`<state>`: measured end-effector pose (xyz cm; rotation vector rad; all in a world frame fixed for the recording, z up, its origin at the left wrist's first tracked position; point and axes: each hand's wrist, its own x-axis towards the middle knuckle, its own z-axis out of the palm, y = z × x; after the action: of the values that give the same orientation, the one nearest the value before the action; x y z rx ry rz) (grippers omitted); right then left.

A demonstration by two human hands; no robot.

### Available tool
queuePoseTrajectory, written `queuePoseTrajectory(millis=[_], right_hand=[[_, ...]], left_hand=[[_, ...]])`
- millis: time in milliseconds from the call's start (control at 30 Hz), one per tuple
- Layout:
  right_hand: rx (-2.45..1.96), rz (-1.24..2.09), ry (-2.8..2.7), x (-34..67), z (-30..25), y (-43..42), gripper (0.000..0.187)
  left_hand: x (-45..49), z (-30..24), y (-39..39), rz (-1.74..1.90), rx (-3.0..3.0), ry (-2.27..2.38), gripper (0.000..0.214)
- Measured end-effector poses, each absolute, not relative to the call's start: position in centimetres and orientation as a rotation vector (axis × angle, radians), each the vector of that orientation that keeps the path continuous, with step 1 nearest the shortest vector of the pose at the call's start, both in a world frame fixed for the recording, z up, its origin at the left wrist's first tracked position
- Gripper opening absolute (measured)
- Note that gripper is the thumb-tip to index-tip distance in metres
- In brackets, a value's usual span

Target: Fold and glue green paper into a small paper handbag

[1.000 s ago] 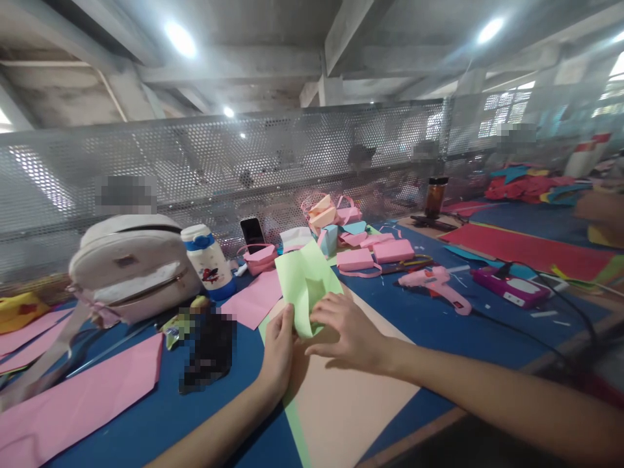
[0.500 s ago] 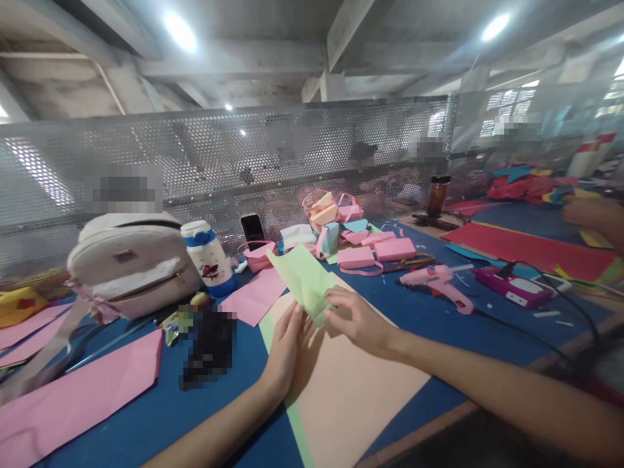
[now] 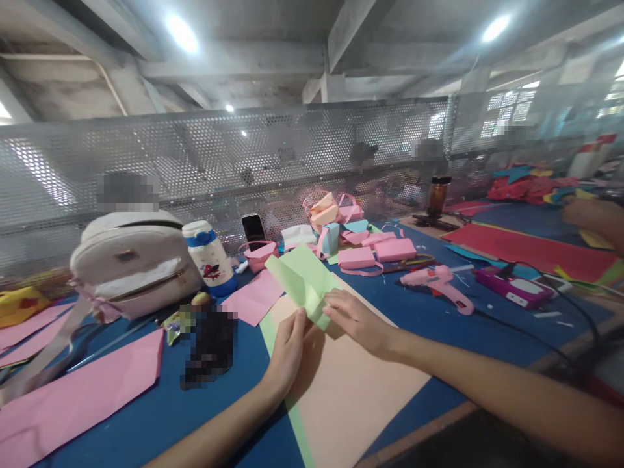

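Observation:
A folded light green paper [image 3: 303, 278] is held up over a peach sheet [image 3: 341, 383] on the blue table. My left hand [image 3: 287, 351] pinches its lower left edge with closed fingers. My right hand [image 3: 358, 320] grips its lower right corner, thumb and fingers pressed on the fold. A strip of green paper [image 3: 273, 351] lies under the peach sheet's left side.
A white bag [image 3: 131, 260], a bottle [image 3: 209, 259] and a phone [image 3: 253, 231] stand at the back left. Pink paper boxes [image 3: 375, 250], a pink glue gun [image 3: 439, 283] and its cable lie to the right. Pink sheets [image 3: 82, 396] lie left. Another person's hand [image 3: 592, 218] is far right.
The green paper has been tilted and lowered slightly, and both hands have shifted their grip along its bottom edge. The view rose a little.

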<state>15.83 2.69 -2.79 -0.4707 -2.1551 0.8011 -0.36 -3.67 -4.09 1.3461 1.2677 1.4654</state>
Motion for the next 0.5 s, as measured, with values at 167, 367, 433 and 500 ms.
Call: queuePoseTrajectory(millis=[167,367,433,500], right_hand=[[-0.503,0.773,-2.164,15.8,-2.73,2.62,0.032],[-0.47,0.655,-2.149,15.73,-2.88,2.97,0.039],[-0.47,0.639,-2.129,15.76,-2.94,3.01,0.04],[-0.485,0.636,-2.11,15.8,-3.02,3.01,0.039]], left_hand=[[-0.46,-3.69,-3.54,1.488,1.4,1.333,0.05],[-0.56,-4.03,-3.44,1.517,1.457,1.382,0.05],[-0.53,-4.01,-3.56,1.51,1.473,1.392,0.05],[-0.43,-3.86,-3.76,1.494,1.491,1.393,0.048]])
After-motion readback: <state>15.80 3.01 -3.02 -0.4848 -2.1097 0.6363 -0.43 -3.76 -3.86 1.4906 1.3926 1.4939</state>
